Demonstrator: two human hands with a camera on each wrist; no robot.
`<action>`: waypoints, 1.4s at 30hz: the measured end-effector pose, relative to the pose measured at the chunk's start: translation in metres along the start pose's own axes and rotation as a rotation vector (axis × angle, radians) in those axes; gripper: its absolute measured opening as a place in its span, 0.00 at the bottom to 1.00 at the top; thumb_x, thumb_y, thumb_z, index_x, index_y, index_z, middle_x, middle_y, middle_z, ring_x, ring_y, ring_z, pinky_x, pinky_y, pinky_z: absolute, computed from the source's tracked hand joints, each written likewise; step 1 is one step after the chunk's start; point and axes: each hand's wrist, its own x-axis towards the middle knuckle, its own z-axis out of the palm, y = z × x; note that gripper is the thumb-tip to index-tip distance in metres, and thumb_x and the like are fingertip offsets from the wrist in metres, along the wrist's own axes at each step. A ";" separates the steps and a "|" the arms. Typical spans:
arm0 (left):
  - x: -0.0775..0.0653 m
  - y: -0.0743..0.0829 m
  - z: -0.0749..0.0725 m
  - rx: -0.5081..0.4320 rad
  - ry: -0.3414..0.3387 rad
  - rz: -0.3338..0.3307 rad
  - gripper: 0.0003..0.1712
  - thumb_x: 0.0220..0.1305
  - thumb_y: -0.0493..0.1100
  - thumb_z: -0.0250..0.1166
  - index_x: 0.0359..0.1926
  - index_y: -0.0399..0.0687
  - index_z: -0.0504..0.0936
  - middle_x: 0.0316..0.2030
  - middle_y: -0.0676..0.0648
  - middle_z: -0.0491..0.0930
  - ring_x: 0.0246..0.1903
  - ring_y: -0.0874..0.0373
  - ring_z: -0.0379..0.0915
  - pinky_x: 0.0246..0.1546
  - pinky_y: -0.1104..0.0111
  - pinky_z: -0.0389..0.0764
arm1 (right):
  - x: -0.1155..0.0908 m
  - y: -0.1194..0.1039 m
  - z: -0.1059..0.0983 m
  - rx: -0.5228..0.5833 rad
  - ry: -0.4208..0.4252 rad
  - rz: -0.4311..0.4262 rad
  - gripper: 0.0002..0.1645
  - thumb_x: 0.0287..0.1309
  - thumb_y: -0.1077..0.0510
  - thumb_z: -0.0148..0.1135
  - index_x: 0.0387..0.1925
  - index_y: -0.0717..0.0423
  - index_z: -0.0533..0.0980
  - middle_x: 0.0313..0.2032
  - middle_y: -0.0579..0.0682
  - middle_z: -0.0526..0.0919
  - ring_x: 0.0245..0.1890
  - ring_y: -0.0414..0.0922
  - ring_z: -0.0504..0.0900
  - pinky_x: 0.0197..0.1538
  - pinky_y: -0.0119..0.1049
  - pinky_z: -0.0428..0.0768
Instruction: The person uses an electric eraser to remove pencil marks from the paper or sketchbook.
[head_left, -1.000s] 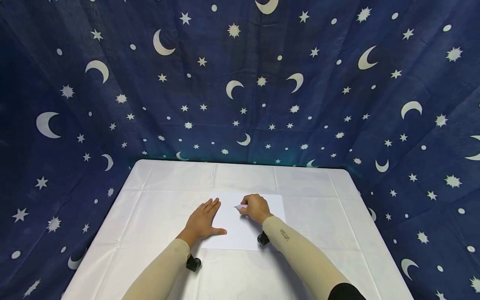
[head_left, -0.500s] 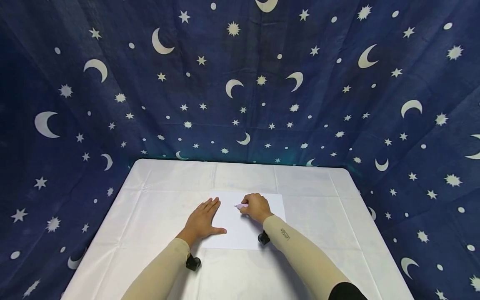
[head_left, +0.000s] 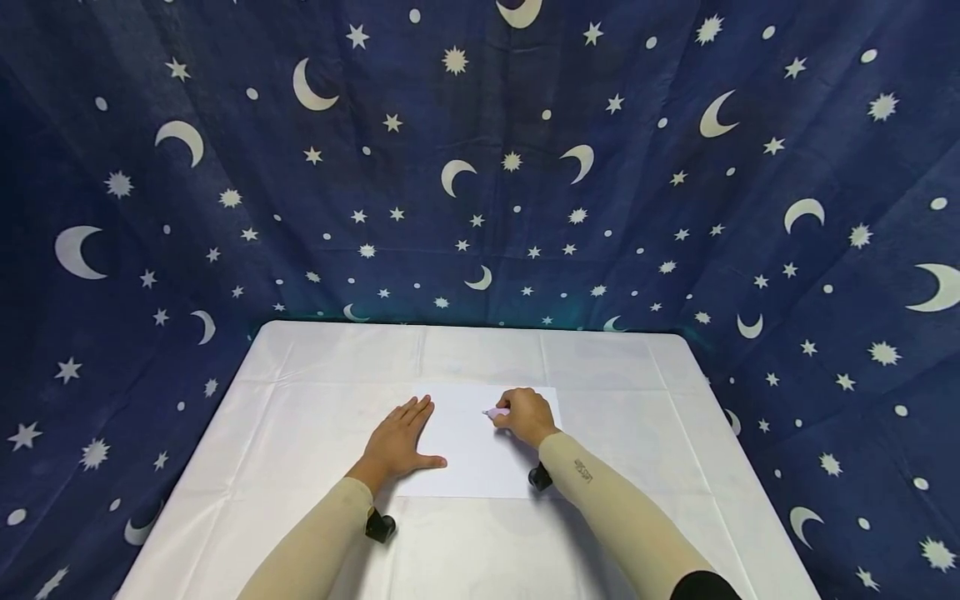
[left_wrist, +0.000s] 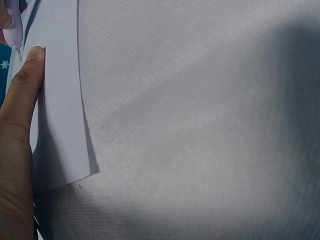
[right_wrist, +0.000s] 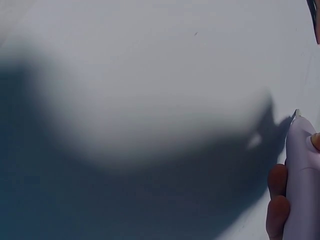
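Observation:
A white sheet of paper (head_left: 465,467) lies on the table. My left hand (head_left: 397,440) rests flat on its left part, fingers and thumb spread; in the left wrist view the thumb (left_wrist: 25,85) lies along the sheet. My right hand (head_left: 525,417) grips a pale lilac utility knife (right_wrist: 302,185), its small blade pointing left at the paper's upper middle. In the right wrist view the thumb sits on the knife's slider, and fingertips (right_wrist: 277,200) curl round the other side. I cannot tell whether the blade touches the paper.
A white cloth covers the table (head_left: 322,358). Behind and at both sides hangs a dark blue curtain (head_left: 420,83) with moons and stars. Black wrist cameras sit under both forearms.
My right hand has moved a little to the right across the paper with the knife. The left hand keeps its place on the sheet; the head view has turned slightly.

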 end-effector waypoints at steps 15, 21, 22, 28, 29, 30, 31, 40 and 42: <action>0.001 -0.002 0.005 0.009 0.026 0.012 0.67 0.32 0.87 0.44 0.69 0.52 0.50 0.68 0.54 0.44 0.67 0.57 0.37 0.64 0.61 0.43 | -0.022 0.044 -0.015 0.144 0.056 0.140 0.10 0.39 0.54 0.71 0.28 0.50 0.81 0.27 0.42 0.80 0.27 0.40 0.75 0.34 0.38 0.74; 0.002 0.001 0.000 -0.008 0.003 0.020 0.67 0.33 0.85 0.46 0.69 0.50 0.50 0.69 0.52 0.45 0.67 0.55 0.37 0.64 0.60 0.43 | -0.037 0.076 -0.021 0.204 0.140 0.182 0.11 0.41 0.53 0.70 0.29 0.53 0.81 0.27 0.44 0.80 0.28 0.43 0.76 0.34 0.41 0.74; 0.001 0.002 -0.001 -0.014 0.003 0.022 0.66 0.33 0.85 0.47 0.69 0.50 0.50 0.68 0.52 0.45 0.67 0.55 0.38 0.64 0.60 0.43 | -0.040 0.081 -0.022 0.211 0.152 0.190 0.12 0.42 0.52 0.70 0.30 0.53 0.81 0.27 0.45 0.81 0.28 0.43 0.76 0.34 0.41 0.74; 0.000 0.002 -0.004 -0.018 -0.013 0.012 0.66 0.34 0.84 0.48 0.69 0.49 0.51 0.68 0.52 0.46 0.67 0.55 0.39 0.64 0.59 0.44 | -0.057 0.107 -0.025 0.295 0.191 0.243 0.15 0.43 0.53 0.70 0.32 0.58 0.81 0.28 0.49 0.80 0.28 0.44 0.76 0.33 0.39 0.74; 0.000 0.002 -0.004 -0.015 -0.014 0.016 0.66 0.34 0.85 0.47 0.69 0.49 0.51 0.68 0.51 0.46 0.67 0.54 0.39 0.64 0.59 0.44 | -0.059 0.110 -0.026 0.309 0.202 0.244 0.16 0.42 0.54 0.70 0.33 0.59 0.81 0.28 0.50 0.80 0.28 0.45 0.76 0.33 0.39 0.74; 0.000 0.002 -0.004 -0.016 -0.009 0.018 0.66 0.34 0.85 0.47 0.69 0.49 0.51 0.68 0.51 0.46 0.67 0.54 0.39 0.64 0.58 0.45 | -0.061 0.112 -0.026 0.315 0.213 0.241 0.17 0.41 0.55 0.71 0.34 0.60 0.80 0.29 0.51 0.80 0.28 0.45 0.76 0.33 0.39 0.74; 0.001 0.001 -0.004 -0.013 -0.006 0.019 0.66 0.34 0.85 0.47 0.69 0.49 0.51 0.68 0.51 0.46 0.67 0.54 0.39 0.64 0.58 0.45 | -0.063 0.115 -0.025 0.314 0.223 0.235 0.18 0.40 0.56 0.71 0.35 0.60 0.80 0.29 0.51 0.79 0.29 0.46 0.75 0.34 0.39 0.74; 0.001 0.002 -0.005 -0.015 -0.018 0.003 0.66 0.34 0.85 0.46 0.69 0.49 0.50 0.68 0.53 0.44 0.67 0.56 0.37 0.64 0.60 0.42 | -0.078 0.122 -0.016 0.305 0.354 0.249 0.26 0.29 0.65 0.69 0.39 0.60 0.76 0.29 0.53 0.71 0.30 0.48 0.70 0.33 0.38 0.67; -0.001 0.004 -0.004 -0.021 -0.017 0.013 0.66 0.34 0.85 0.47 0.69 0.48 0.51 0.68 0.52 0.45 0.67 0.55 0.38 0.64 0.59 0.44 | -0.081 0.122 -0.013 0.318 0.405 0.263 0.24 0.30 0.65 0.70 0.38 0.62 0.78 0.27 0.52 0.72 0.28 0.47 0.70 0.31 0.37 0.68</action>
